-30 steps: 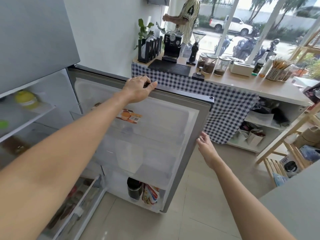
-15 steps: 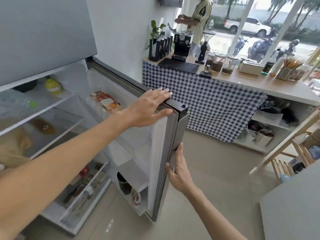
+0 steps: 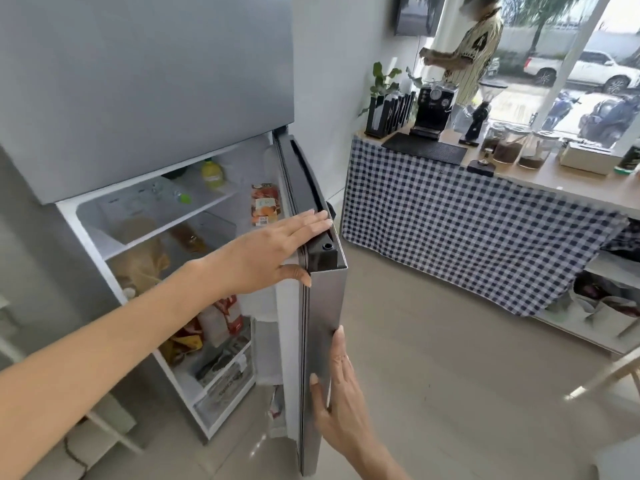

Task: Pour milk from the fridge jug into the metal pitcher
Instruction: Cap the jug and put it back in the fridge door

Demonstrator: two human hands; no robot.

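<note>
A silver-grey fridge door [image 3: 325, 341] with a black top edge, a navy-and-white checked cloth [image 3: 467, 230] at two o'clock, and a pale beige floor [image 3: 450, 375].

Fridge door [image 3: 325, 341] hides its shelves; lower fridge items [image 3: 207, 327] blurred.

The left hand [image 3: 273, 252] lies flat on the open fridge door's [image 3: 325, 327] top corner; the right hand [image 3: 341, 407] presses its outer face.

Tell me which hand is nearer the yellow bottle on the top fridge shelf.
Left. The left hand rests flat on the top corner of the fridge door, just right of and below the yellow bottle. The right hand presses the door's outer face much lower.
</note>
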